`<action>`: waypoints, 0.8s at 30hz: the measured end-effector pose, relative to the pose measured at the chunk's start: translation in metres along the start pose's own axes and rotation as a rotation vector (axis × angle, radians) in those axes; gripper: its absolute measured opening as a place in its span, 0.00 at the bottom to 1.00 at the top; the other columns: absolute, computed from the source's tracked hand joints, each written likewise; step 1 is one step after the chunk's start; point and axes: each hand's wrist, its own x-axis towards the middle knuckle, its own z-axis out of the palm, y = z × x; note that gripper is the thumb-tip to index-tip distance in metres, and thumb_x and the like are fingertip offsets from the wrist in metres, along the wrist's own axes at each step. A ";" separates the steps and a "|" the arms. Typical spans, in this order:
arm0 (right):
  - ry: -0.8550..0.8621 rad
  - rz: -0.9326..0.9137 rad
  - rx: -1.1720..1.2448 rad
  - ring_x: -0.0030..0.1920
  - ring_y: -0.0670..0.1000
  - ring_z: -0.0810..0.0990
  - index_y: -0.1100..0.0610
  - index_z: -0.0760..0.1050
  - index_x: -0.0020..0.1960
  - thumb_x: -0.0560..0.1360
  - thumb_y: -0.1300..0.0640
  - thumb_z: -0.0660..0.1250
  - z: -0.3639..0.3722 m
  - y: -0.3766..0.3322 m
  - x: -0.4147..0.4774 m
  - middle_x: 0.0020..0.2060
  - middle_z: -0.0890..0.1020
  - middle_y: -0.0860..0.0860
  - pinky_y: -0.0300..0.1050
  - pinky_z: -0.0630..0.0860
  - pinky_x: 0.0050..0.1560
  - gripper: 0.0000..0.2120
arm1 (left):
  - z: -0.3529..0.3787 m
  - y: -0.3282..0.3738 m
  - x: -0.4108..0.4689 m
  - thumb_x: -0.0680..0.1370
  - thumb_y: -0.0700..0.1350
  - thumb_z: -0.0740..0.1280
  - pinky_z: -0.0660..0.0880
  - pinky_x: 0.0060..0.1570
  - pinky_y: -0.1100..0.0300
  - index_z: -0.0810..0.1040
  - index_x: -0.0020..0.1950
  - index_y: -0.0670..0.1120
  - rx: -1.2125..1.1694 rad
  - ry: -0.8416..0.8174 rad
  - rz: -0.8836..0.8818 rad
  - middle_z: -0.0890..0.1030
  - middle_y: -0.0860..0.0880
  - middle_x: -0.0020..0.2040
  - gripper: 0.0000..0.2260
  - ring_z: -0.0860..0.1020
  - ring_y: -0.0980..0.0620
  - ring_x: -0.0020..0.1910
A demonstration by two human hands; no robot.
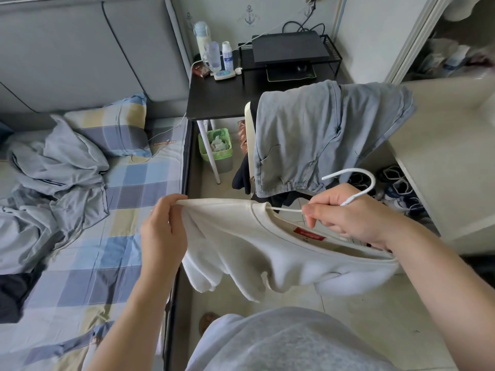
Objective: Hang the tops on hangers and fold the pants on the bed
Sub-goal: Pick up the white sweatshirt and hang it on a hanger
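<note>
In the middle of the frame a white top (267, 258) hangs in the air over the floor beside the bed (107, 236), stretched between two hands. The left hand (163, 231), at centre left, has its fingers (174, 200) closed in a pinch on one shoulder of the top. The right hand (348, 218), at centre right, has its fingers curled round the neck of a white hanger (351, 200). The hook arcs up above the knuckles, and one arm of the hanger runs into the collar opening, where a red label (308, 234) shows.

Behind, at upper right, pale jeans (321, 137) are draped over a chair back (248, 135). Crumpled grey clothes (53, 170) lie on the checked bed at left, near a pillow (115, 127). A black desk (219, 97) stands at upper centre with a green bin (215, 145) under it.
</note>
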 end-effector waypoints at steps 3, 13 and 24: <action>-0.039 0.042 0.051 0.24 0.47 0.55 0.55 0.80 0.35 0.81 0.54 0.66 0.008 -0.003 0.001 0.26 0.60 0.52 0.35 0.55 0.23 0.17 | -0.009 0.007 0.008 0.83 0.35 0.57 0.71 0.51 0.57 0.79 0.60 0.46 0.020 0.007 0.113 0.81 0.51 0.51 0.13 0.77 0.51 0.50; 0.029 0.058 0.103 0.22 0.45 0.56 0.59 0.77 0.37 0.82 0.57 0.63 0.032 -0.010 0.006 0.23 0.62 0.47 0.35 0.55 0.22 0.16 | -0.038 0.012 0.021 0.80 0.34 0.55 0.65 0.52 0.73 0.76 0.54 0.45 0.035 0.056 0.256 0.76 0.54 0.47 0.12 0.73 0.51 0.51; -0.030 -0.108 0.225 0.24 0.47 0.56 0.52 0.78 0.34 0.82 0.57 0.63 0.046 -0.017 -0.009 0.24 0.60 0.49 0.36 0.54 0.24 0.18 | -0.043 0.003 0.026 0.82 0.33 0.57 0.66 0.53 0.67 0.80 0.58 0.45 0.078 -0.066 0.112 0.75 0.51 0.53 0.14 0.72 0.47 0.55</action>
